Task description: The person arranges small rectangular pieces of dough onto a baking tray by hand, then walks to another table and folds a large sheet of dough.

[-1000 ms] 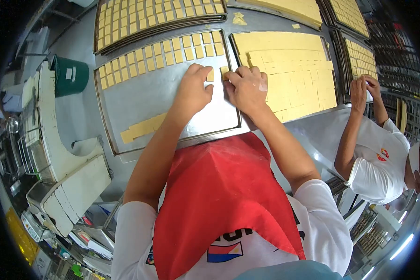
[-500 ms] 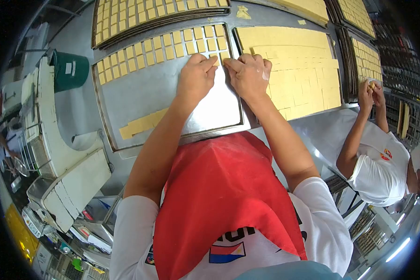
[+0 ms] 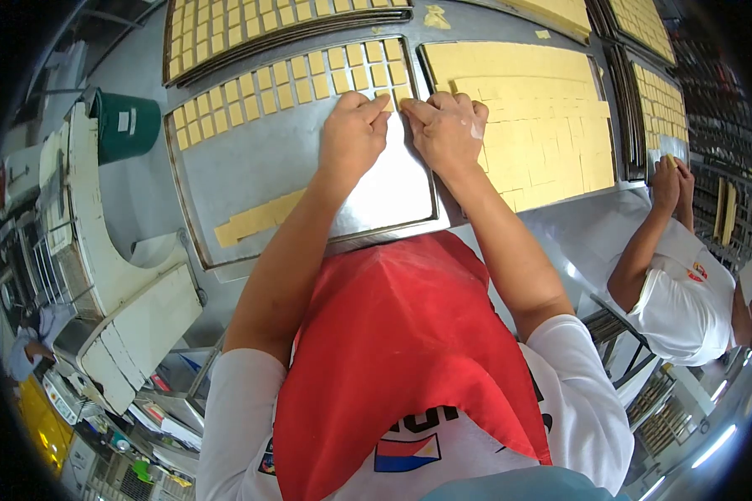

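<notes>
Head view shows two small yellow rectangular pieces at the fingertips, one by the left hand (image 3: 353,138) and one by the right hand (image 3: 449,134), at about 2 o'clock on a shallow grey metal tray (image 3: 276,163). On each hand, thumb and forefinger are drawn in close to a piece; whether they are clamped on it, I cannot tell. Both pieces are flat, matt and smooth, with straight edges, just below two slightly bent rows of similar pieces (image 3: 284,92) along the 12 o'clock side. One stepped yellow strip (image 3: 259,219) rests at 7 o'clock.

At 3 o'clock from that tray, one broad yellow slab (image 3: 543,138) is crossed by thin cuts. Beyond, at 12 o'clock, one tray stack (image 3: 284,25) bears more rows. Two thin, yellow scraps (image 3: 436,17) sit on the grey tabletop (image 3: 485,27), between 1 and 2 o'clock.

Farther out are one round green bucket (image 3: 125,123) at 10 o'clock and one white-shirted co-worker (image 3: 681,309) at 3 o'clock, both hands raised near another tray.
</notes>
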Motion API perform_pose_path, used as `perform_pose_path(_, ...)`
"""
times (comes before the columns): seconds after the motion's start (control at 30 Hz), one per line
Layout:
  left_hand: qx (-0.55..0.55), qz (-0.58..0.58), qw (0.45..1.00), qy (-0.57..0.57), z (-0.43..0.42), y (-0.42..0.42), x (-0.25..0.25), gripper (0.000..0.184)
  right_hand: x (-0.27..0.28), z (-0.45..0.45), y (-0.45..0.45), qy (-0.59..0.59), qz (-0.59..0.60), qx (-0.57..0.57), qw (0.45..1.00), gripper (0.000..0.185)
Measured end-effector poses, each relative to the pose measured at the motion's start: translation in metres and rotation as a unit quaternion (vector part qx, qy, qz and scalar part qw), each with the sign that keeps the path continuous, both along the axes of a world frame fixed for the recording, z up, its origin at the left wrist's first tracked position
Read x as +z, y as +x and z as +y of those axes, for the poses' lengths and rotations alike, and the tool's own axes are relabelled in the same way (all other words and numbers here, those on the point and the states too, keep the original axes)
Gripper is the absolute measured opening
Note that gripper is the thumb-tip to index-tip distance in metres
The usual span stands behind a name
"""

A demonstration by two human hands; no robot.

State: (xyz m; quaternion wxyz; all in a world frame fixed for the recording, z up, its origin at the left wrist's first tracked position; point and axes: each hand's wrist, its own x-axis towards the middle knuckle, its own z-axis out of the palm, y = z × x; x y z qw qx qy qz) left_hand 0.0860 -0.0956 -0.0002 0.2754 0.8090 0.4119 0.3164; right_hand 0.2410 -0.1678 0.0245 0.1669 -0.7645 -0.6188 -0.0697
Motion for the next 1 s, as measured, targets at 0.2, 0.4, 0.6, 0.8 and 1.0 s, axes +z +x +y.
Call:
perform_pose_path(0.2, 0.005, 0.002, 1.0, 0.004, -0.001, 0.0, -0.002, 0.029, 0.0, 0.0, 0.0, -0.006, -0.005, -0.002, 1.0, 0.013)
perform_pose_path(0.4, -0.009, 0.01, 1.0, -0.007, 0.0, -0.002, 0.002, 0.031, 0.003, -0.002, 0.0, -0.001, 0.048, 0.0, 0.999, 0.015)
perform_pose_path(0.6, -0.05, 0.05, 0.993, -0.095, -0.002, -0.081, 0.034, 0.041, 0.015, -0.028, 0.002, 0.062, 0.179, 0.03, 0.981, 0.024)
perform_pose_path(0.8, -0.119, 0.293, 0.947, -0.061, -0.035, -0.122, 0.071, 0.041, 0.026, -0.048, -0.014, 0.044, 0.228, 0.059, 0.971, 0.027)
perform_pose_path(1.0, -0.119, 0.199, 0.973, -0.013, -0.043, -0.123, 0.062, 0.045, 0.035, -0.05, -0.05, 0.015, 0.326, 0.077, 0.942, 0.025)
